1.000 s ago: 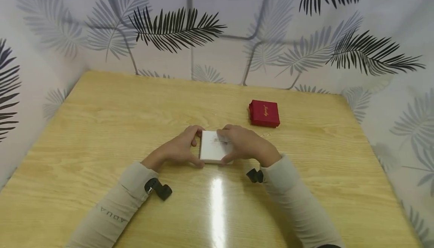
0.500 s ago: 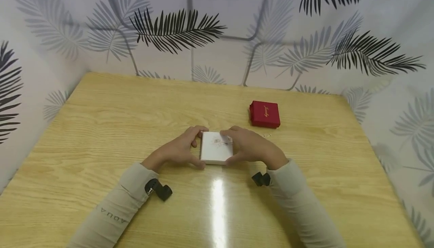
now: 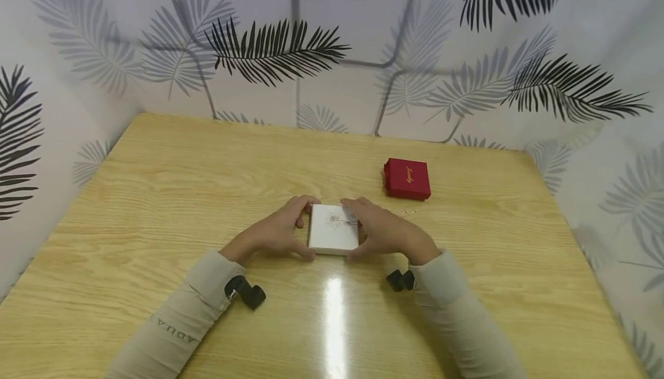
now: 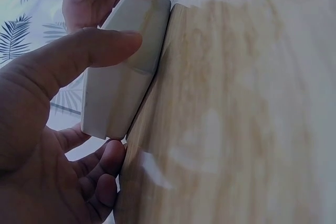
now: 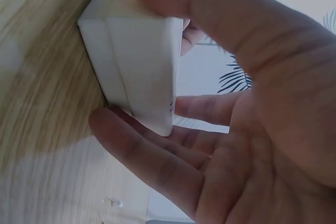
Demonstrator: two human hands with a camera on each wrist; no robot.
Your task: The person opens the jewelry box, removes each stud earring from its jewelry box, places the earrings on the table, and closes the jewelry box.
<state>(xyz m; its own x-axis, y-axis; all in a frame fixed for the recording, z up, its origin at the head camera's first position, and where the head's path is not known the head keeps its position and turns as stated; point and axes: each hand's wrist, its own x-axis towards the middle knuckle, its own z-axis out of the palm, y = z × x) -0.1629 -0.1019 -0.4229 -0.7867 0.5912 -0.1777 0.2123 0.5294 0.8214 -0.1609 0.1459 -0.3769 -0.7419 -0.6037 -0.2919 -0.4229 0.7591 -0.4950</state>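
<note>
A square white box (image 3: 333,230) with a faint line drawing on its lid lies flat on the wooden table. My left hand (image 3: 280,230) holds its left side, thumb at the near edge and fingers at the far edge. From the right, my right hand (image 3: 388,232) grips the opposite side in the same way. A seam between lid and base runs along the box's side (image 5: 142,66) in the right wrist view. In the left wrist view, the left thumb (image 4: 113,47) lies against the near side of the box.
Behind and to the right sits a small red box (image 3: 408,179) with gold lettering. A pair of tiny gold pieces, perhaps earrings (image 3: 408,212), lies in front of it. The table (image 3: 207,166) meets a leaf-patterned cloth (image 3: 342,97) at the back.
My right hand has slid right, off the top of the white box to its right edge, showing more of the drawing. My left hand stays at the left side. The head view tilts slightly.
</note>
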